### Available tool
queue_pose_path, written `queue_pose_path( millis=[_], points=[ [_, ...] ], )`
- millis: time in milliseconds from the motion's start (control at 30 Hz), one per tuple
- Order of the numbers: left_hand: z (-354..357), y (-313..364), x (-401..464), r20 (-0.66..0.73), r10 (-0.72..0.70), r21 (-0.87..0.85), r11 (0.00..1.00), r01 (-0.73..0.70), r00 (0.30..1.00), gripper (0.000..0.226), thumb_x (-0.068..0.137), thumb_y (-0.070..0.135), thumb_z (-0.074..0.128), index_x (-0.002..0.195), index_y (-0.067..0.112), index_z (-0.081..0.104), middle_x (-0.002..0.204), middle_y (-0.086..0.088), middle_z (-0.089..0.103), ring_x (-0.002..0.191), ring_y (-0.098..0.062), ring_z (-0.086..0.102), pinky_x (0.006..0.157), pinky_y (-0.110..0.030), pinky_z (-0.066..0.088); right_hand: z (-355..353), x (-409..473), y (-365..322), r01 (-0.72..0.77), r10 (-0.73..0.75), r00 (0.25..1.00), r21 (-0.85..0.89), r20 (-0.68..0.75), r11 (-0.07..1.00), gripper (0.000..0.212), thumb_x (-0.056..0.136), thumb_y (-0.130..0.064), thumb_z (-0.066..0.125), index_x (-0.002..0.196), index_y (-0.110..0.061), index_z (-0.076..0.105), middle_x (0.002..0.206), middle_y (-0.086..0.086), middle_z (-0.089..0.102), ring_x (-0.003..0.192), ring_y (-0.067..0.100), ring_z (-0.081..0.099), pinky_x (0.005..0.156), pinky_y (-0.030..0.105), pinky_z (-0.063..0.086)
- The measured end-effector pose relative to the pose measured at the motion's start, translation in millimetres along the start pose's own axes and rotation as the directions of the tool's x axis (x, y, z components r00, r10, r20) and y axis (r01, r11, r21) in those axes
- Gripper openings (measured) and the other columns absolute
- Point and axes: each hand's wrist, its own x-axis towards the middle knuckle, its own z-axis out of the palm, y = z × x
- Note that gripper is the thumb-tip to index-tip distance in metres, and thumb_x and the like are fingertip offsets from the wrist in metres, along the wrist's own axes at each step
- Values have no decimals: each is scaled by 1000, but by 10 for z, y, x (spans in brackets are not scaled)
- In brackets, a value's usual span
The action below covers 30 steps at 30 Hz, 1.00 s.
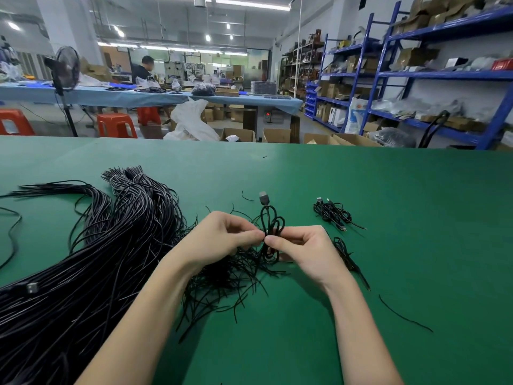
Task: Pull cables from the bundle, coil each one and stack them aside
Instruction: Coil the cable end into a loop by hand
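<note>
A large bundle of black cables (91, 262) lies across the left of the green table (388, 190). Between my hands hangs a small coiled black cable (273, 223) with a grey USB plug at its top. My left hand (224, 237) pinches the coil's waist from the left. From the right, my right hand (302, 245) pinches the same spot with thumb and fingers. Under my hands lies a heap of thin black ties (227, 282). Two coiled cables (333, 213) lie stacked to the right, and another coil (347, 254) lies beside my right wrist.
A loose black tie (404, 315) lies at the right front of the table. Beyond the far edge stand cardboard boxes (277, 134), orange stools (116, 125), a standing fan (65, 70) and blue shelving (416, 79). A person works at a distant blue table.
</note>
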Motion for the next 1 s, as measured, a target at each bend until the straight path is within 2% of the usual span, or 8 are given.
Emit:
queue_pose_path(
  millis=[133, 233, 300, 400, 500, 633, 767, 1000],
  points=[
    [8, -55, 40, 241, -297, -473, 795, 379, 924, 14, 73, 17, 79, 82, 6, 76, 70, -2, 64, 55, -6, 50, 48, -13, 41, 37, 25, 11, 222, -240, 971, -312, -17, 924, 13, 81, -16, 84, 91, -24, 83, 89, -11, 79, 91, 12, 75, 87, 29, 58],
    [47, -104, 40, 439, -313, -728, 426, 537, 842, 8, 77, 5, 70, 83, -1, 69, 69, -4, 57, 53, -9, 50, 42, -12, 41, 69, 33, -32, 342, -369, 930, -372, -2, 863, 15, 82, -16, 83, 89, -28, 82, 88, -16, 78, 88, 7, 73, 83, 24, 58],
    [101, -83, 31, 449, -266, -802, 302, 516, 853, 6, 78, 3, 71, 82, -1, 68, 70, -6, 58, 53, -11, 51, 42, -13, 43, 54, 43, -73, 293, -329, 943, -341, -52, 893, 15, 82, -17, 83, 90, -30, 81, 87, -14, 78, 86, 7, 74, 80, 23, 58],
    [124, -6, 46, 169, -187, -678, 690, 253, 968, 17, 80, 18, 77, 91, 6, 75, 80, -3, 69, 61, -8, 57, 48, -13, 45, 50, 36, -115, 85, -85, 990, -6, -113, 996, 10, 84, -13, 80, 90, -21, 82, 89, -2, 80, 79, 8, 73, 65, 23, 59],
    [78, 25, 23, -167, 96, -173, 977, -125, 981, 11, 88, 27, 76, 98, 23, 78, 92, 5, 77, 71, -4, 64, 63, -15, 48, 57, 25, -109, -94, 132, 984, 276, -122, 957, 3, 83, -15, 80, 84, -12, 81, 83, -1, 77, 67, 3, 67, 55, 19, 53],
    [76, 4, -19, -207, 382, 161, 921, -354, 901, 12, 87, 25, 78, 98, 29, 81, 83, 24, 74, 65, 6, 61, 61, -9, 44, 44, 45, -83, -180, 215, 974, 345, -66, 921, 16, 74, -23, 83, 85, -12, 82, 84, 4, 75, 68, 8, 63, 54, 20, 52],
    [111, 12, 0, -173, 501, 338, 839, -426, 848, 9, 86, 23, 79, 95, 26, 82, 86, 17, 76, 77, -3, 68, 64, -19, 49, 18, 53, -58, -169, 185, 982, 278, -32, 946, 18, 71, -27, 84, 84, -15, 82, 85, 1, 75, 72, 7, 65, 57, 19, 53],
    [87, 57, 0, -148, 425, 383, 857, -344, 893, 5, 88, 25, 76, 87, 25, 81, 76, 17, 73, 59, 1, 59, 59, -12, 42, 31, 36, -15, -25, 38, 995, 132, -97, 991, 13, 78, -18, 83, 91, -17, 84, 83, 4, 76, 62, 5, 56, 51, 17, 45]
  ],
)
